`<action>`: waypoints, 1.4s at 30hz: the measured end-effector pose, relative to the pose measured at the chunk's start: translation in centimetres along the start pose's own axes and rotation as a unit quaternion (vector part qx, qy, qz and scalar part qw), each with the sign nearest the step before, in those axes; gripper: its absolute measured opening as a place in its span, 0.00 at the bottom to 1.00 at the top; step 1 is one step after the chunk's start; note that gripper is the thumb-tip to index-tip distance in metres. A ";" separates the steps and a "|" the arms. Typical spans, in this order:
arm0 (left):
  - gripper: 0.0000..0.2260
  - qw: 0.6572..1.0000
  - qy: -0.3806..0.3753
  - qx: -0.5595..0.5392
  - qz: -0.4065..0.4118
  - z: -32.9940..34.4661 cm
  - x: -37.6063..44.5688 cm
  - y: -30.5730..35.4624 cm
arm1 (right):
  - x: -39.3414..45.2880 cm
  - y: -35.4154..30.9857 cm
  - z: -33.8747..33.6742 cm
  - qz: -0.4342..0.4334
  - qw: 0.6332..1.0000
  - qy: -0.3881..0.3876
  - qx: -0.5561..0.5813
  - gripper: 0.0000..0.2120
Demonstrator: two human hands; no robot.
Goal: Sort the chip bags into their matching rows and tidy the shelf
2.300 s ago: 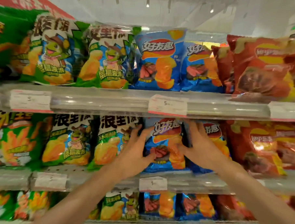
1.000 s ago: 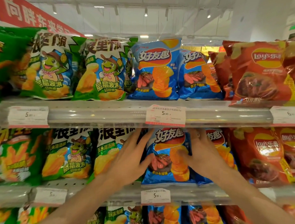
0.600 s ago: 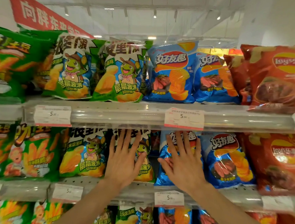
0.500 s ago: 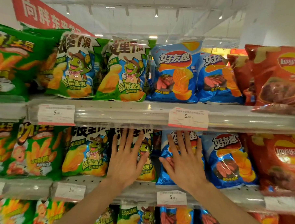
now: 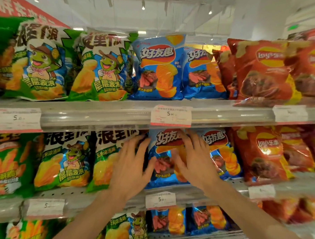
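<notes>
On the middle shelf [image 5: 228,186], a blue chip bag [image 5: 164,158] is flanked by the left hand [image 5: 130,167] and right hand [image 5: 194,159], fingers spread flat.

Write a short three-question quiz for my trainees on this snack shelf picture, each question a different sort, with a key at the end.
1. True or false: the left hand lies flat with open fingers at the edge of a green bag on the middle shelf.
2. What colour is the bag between the two hands? A red, B blue, C green.
3. Fill in: the right hand rests on the front of a ___ bag.

Key: 1 true; 2 B; 3 blue.
</notes>
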State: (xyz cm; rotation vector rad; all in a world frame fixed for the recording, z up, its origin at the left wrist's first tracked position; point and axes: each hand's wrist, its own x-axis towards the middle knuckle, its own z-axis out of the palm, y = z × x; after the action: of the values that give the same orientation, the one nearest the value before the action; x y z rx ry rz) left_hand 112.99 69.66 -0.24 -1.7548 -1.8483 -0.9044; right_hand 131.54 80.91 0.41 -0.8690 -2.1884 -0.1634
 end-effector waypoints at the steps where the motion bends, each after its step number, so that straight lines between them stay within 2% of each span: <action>1: 0.23 1.000 -0.010 -0.029 0.001 0.2 0.4 1.6 | -0.1 1.6 -0.9 0.018 1.000 0.003 0.006 0.27; 3: 0.21 0.996 -0.043 -0.075 0.000 1.0 1.1 4.9 | -0.3 5.2 -2.9 0.068 0.997 -0.020 0.007 0.25; 5: 0.23 0.988 -0.083 -0.127 -0.009 2.3 2.0 8.2 | -0.3 8.6 -5.0 0.122 0.989 -0.083 -0.003 0.26; 8: 0.29 0.964 -0.165 -0.199 -0.062 5.0 3.4 12.1 | -0.4 12.6 -7.1 0.174 0.970 -0.166 0.028 0.31; 12: 0.40 0.933 -0.240 -0.242 -0.112 7.4 5.6 15.1 | -0.5 15.6 -7.4 0.198 0.941 -0.252 0.108 0.45; 16: 0.48 0.924 -0.239 -0.251 -0.163 8.5 7.9 16.5 | 0.4 16.7 -6.5 0.189 0.912 -0.301 0.204 0.57; 19: 0.52 0.922 -0.263 -0.210 -0.193 8.8 8.8 16.7 | 0.3 17.2 -6.0 0.178 0.903 -0.306 0.245 0.61; 24: 0.55 0.921 -0.279 -0.178 -0.205 9.4 9.4 16.1 | -0.6 18.1 -5.6 0.172 0.920 -0.284 0.206 0.63; 27: 0.58 0.925 -0.262 -0.190 -0.202 9.8 9.9 15.4 | -0.3 18.2 -5.9 0.167 0.917 -0.310 0.188 0.62; 29: 0.60 0.919 -0.275 -0.202 -0.198 9.8 10.2 15.2 | 0.2 17.8 -6.0 0.155 0.914 -0.324 0.187 0.63; 32: 0.63 0.918 -0.302 -0.180 -0.182 9.9 10.0 14.9 | 0.6 17.6 -5.7 0.151 0.913 -0.318 0.205 0.66; 36: 0.64 0.924 -0.297 -0.177 -0.161 10.0 9.6 14.8 | 0.0 17.8 -4.6 0.123 0.919 -0.291 0.233 0.74; 39: 0.66 0.925 -0.294 -0.178 -0.160 10.1 9.8 14.7 | -0.1 17.9 -4.0 0.108 0.928 -0.263 0.239 0.68; 42: 0.67 0.932 -0.277 -0.191 -0.136 10.4 9.6 14.3 | 0.0 17.4 -4.5 0.107 0.931 -0.259 0.234 0.71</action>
State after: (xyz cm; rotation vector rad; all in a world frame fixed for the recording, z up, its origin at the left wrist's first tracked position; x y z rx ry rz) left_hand 127.39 83.57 1.58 -2.1952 -2.4541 -0.9919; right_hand 145.29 92.48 1.04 -0.9307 -2.4232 0.7463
